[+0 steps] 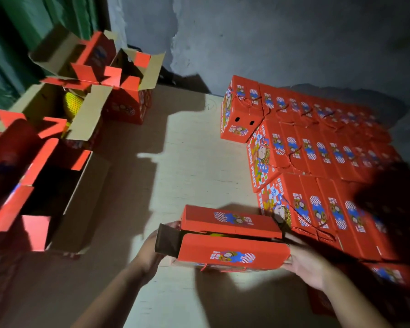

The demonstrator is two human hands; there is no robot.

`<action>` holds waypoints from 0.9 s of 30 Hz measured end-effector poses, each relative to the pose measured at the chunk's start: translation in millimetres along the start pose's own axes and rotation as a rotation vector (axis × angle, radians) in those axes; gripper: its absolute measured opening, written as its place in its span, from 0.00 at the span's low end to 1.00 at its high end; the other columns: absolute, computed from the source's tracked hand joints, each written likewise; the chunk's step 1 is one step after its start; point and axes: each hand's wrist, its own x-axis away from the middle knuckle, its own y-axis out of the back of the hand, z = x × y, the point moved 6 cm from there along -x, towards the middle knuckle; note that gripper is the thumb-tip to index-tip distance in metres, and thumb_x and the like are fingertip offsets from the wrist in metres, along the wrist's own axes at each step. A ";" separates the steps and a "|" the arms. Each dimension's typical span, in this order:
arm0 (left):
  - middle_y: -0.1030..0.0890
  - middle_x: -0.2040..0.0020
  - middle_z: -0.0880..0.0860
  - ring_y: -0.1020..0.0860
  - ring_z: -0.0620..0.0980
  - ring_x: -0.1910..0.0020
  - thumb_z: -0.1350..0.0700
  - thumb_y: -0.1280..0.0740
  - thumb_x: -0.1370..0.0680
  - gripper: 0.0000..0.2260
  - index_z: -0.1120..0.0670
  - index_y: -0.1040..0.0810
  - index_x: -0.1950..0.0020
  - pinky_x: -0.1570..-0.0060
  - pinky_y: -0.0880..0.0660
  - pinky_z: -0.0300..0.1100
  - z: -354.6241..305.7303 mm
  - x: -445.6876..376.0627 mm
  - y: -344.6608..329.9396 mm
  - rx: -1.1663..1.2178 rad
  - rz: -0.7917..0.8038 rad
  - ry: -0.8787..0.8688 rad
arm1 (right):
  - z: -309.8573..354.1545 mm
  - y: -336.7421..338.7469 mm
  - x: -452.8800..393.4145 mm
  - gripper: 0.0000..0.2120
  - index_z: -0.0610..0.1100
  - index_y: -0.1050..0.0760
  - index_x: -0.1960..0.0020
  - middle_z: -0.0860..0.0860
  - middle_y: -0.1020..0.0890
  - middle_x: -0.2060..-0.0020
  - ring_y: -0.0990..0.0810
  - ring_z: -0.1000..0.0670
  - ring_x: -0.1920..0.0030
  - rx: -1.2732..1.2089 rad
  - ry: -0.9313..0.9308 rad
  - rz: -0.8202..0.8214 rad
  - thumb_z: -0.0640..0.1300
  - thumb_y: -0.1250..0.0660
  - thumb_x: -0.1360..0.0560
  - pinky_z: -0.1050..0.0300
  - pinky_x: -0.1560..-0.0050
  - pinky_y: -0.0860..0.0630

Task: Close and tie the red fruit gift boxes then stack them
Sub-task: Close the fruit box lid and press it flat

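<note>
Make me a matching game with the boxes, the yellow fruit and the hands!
Things:
1. box in the hands
2. stacked boxes
3. yellow fruit
4. left hand

Places or states:
A. inside an open box at far left
B. tied with cords, in rows at right
C. top flaps nearly shut, a gap between them
D. at the box's left end, by a dark flap

Pairs: 1-C, 2-B, 3-A, 4-D

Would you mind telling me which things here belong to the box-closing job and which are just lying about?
Job:
- held box, flaps not yet shut, left hand and right hand at its ends
- open boxes at left
- stacked boxes at right

Lying about:
- green curtain
- grey wall
</note>
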 end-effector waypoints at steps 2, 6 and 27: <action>0.17 0.35 0.60 0.20 0.63 0.34 0.48 0.34 0.17 0.19 0.56 0.21 0.29 0.35 0.25 0.58 -12.2 -7.8 1.0 -0.017 -0.043 0.018 | 6.4 -1.3 -0.5 0.28 0.48 0.25 0.28 0.44 0.15 0.39 0.15 0.41 0.39 -0.006 0.036 -0.023 0.46 0.25 0.27 0.38 0.35 0.22; 0.14 0.41 0.52 0.18 0.55 0.37 0.56 0.30 0.18 0.09 0.54 0.16 0.38 0.33 0.24 0.59 -11.9 -19.2 15.5 -0.069 -0.189 0.140 | 20.5 -4.5 -3.7 0.24 0.52 0.19 0.34 0.46 0.15 0.38 0.15 0.44 0.39 -0.101 0.109 -0.058 0.48 0.21 0.29 0.42 0.39 0.20; 0.14 0.44 0.44 0.18 0.42 0.45 0.62 0.32 0.18 0.15 0.44 0.14 0.40 0.42 0.27 0.46 -46.0 -32.3 12.9 -0.224 -0.230 0.000 | 61.3 -17.8 -1.1 0.20 0.51 0.24 0.32 0.47 0.14 0.40 0.13 0.41 0.44 -0.217 0.297 -0.189 0.59 0.34 0.21 0.41 0.41 0.21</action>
